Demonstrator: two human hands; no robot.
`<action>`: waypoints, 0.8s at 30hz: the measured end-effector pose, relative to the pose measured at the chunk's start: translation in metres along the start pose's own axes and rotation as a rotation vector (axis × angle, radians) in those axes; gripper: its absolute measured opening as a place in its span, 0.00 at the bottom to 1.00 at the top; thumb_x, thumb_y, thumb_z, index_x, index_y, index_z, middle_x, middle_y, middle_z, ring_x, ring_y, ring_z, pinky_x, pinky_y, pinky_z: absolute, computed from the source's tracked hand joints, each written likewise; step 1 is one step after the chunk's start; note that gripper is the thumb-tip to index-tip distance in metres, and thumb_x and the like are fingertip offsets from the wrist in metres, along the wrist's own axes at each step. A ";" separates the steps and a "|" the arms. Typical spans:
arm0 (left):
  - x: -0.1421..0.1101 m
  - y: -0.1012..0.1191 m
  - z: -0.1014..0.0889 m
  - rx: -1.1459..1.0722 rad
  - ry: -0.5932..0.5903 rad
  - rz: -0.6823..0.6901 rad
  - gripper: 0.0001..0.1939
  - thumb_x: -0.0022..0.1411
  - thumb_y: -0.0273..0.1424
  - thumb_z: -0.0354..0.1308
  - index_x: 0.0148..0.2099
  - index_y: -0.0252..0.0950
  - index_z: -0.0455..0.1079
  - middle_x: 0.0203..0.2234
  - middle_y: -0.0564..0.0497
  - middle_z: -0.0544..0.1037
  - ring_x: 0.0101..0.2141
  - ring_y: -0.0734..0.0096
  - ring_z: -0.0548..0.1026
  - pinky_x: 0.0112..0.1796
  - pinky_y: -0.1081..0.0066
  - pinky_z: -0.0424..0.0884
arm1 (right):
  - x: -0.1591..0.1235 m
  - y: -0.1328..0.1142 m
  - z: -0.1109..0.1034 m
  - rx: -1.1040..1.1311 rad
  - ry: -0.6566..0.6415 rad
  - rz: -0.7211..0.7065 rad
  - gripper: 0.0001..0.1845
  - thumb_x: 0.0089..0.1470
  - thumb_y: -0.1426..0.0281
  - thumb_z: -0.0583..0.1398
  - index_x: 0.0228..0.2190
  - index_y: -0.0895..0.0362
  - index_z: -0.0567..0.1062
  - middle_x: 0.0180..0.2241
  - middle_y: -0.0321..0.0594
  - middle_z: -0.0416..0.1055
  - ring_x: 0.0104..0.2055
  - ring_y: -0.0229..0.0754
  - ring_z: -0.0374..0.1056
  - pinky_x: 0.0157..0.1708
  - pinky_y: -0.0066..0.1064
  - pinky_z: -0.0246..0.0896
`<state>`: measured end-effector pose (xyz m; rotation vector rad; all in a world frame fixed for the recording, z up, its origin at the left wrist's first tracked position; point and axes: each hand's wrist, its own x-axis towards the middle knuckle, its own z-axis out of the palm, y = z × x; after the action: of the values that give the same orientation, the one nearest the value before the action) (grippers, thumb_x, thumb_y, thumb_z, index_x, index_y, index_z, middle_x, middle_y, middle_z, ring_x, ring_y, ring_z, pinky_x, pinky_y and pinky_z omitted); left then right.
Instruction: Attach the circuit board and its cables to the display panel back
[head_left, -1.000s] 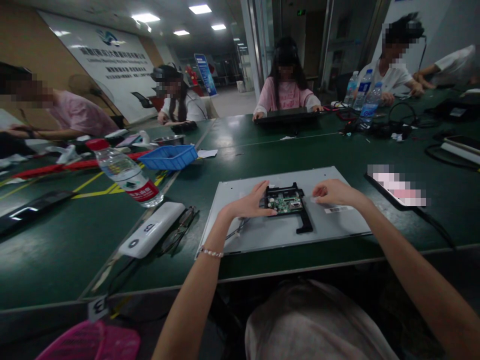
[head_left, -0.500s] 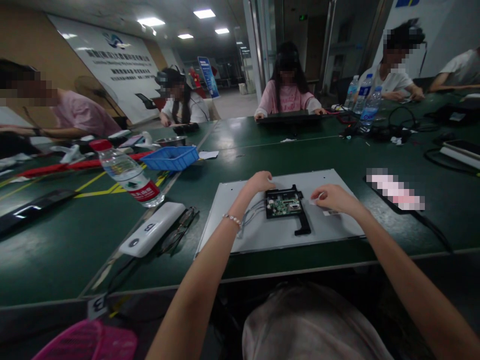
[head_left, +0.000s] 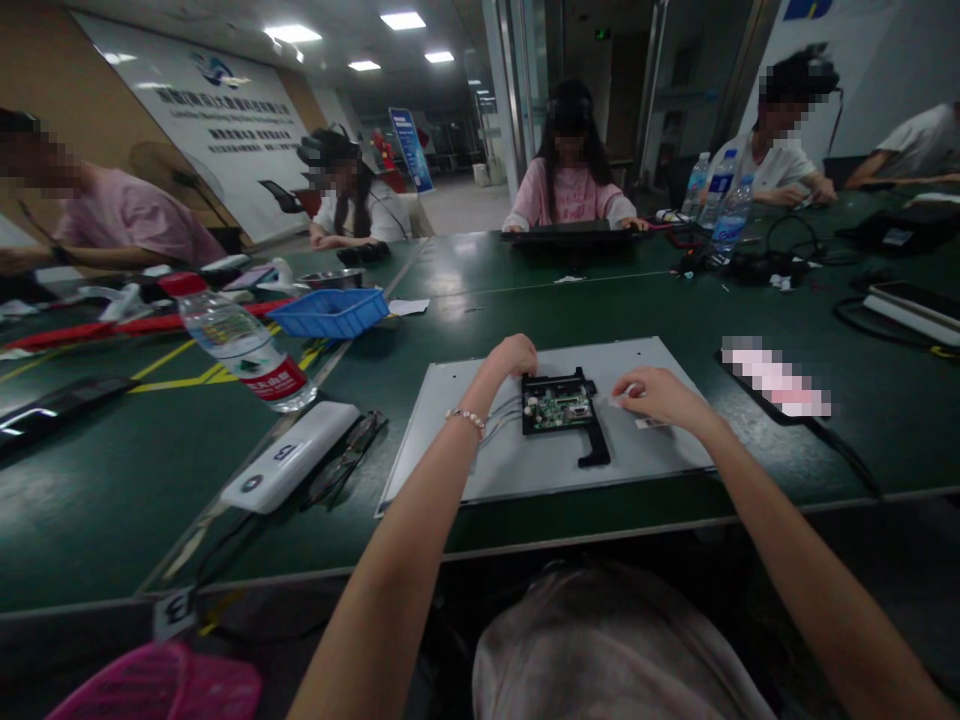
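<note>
A grey metal panel (head_left: 660, 362) lies flat on the green table in front of me. On it sits a black bracket with a green circuit board (head_left: 559, 408), and thin wires (head_left: 502, 415) run off its left side. My left hand (head_left: 511, 356) is curled closed at the bracket's far left corner, touching it. My right hand (head_left: 656, 395) is closed in a pinch just right of the bracket, above a small barcode label (head_left: 649, 424); what it pinches is too small to name.
A water bottle (head_left: 240, 345), a white power bank (head_left: 289, 458) and folded glasses (head_left: 346, 460) lie to the left. A blue tray (head_left: 333, 312) stands behind them, a pink basket (head_left: 161, 690) at the lower left. Other people sit round the table.
My left hand has moved from the bracket's left side up to its far left corner and curled shut. The right hand has stayed beside the bracket.
</note>
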<state>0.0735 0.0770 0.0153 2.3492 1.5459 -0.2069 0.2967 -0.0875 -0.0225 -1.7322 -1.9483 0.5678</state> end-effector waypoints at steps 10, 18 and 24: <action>0.019 0.009 -0.004 -0.133 0.080 0.065 0.12 0.48 0.23 0.58 0.37 0.31 0.78 0.30 0.48 0.80 0.31 0.71 0.77 0.30 0.80 0.71 | 0.005 0.008 0.002 0.006 0.004 -0.032 0.12 0.49 0.68 0.61 0.37 0.57 0.79 0.39 0.45 0.76 0.36 0.42 0.71 0.38 0.31 0.64; 0.027 0.006 0.005 -0.152 0.099 0.115 0.12 0.50 0.28 0.59 0.38 0.31 0.77 0.28 0.47 0.79 0.27 0.71 0.76 0.29 0.77 0.71 | 0.005 0.008 0.003 -0.001 0.027 -0.032 0.16 0.50 0.65 0.60 0.39 0.59 0.79 0.37 0.45 0.76 0.36 0.43 0.71 0.38 0.31 0.63; -0.002 -0.004 -0.008 -0.137 0.164 0.197 0.14 0.57 0.29 0.53 0.43 0.32 0.75 0.35 0.46 0.80 0.32 0.69 0.77 0.36 0.74 0.71 | 0.005 0.009 0.004 -0.039 0.019 -0.040 0.15 0.49 0.66 0.60 0.39 0.58 0.79 0.37 0.45 0.75 0.37 0.43 0.70 0.39 0.32 0.62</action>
<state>0.0686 0.0793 0.0225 2.4381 1.3373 0.1362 0.3006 -0.0819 -0.0308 -1.7113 -1.9887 0.5011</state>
